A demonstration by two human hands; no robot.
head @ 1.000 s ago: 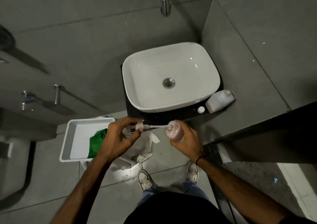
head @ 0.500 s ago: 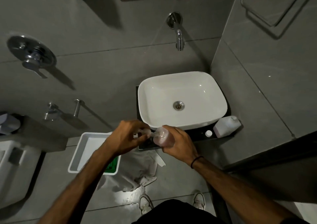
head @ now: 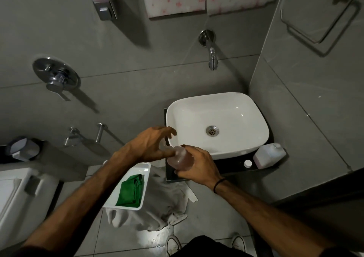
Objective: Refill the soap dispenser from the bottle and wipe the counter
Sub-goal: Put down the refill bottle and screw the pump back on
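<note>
Pump going back on the soap dispenser

The right hand gripped the soap dispenser over the counter edge. A second before, the pump hung out sideways; now the left hand pinched it at the neck. The refill bottle stood uncapped beside the sink; wiping remained.

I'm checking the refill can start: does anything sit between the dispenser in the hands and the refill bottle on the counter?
Nothing visible does. The dispenser, held by the right hand, has open dark counter across to the refill bottle; only its small white cap lies beside it.
</note>
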